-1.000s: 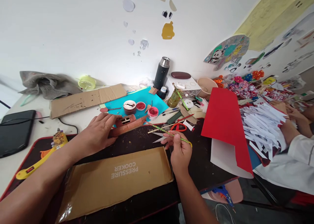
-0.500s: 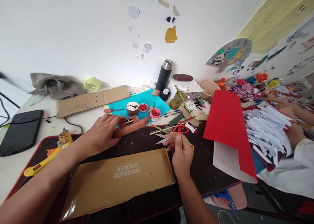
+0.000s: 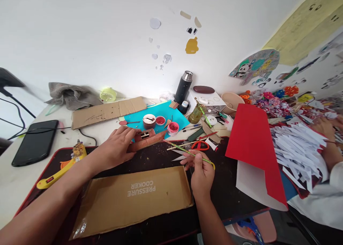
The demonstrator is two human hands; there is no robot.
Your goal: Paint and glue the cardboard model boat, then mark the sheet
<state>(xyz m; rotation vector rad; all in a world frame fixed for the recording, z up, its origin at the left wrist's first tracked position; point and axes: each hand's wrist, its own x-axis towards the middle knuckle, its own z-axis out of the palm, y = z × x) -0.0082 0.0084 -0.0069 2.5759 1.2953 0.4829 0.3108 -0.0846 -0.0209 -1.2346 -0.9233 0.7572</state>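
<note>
The view swings left, bringing a dark stand in at the left edge (image 3: 9,78), while both hands keep their pose. The left hand (image 3: 116,145) grips the left end of the reddish-brown boat-shaped model (image 3: 148,142) between thumb and bunched fingers — its pointed end juts right. The right hand (image 3: 200,171) pinches a green paintbrush (image 3: 189,152), tip by that point — and nearer, upside-down on cardboard (image 3: 134,202): "PRESSURE COOKER".
</note>
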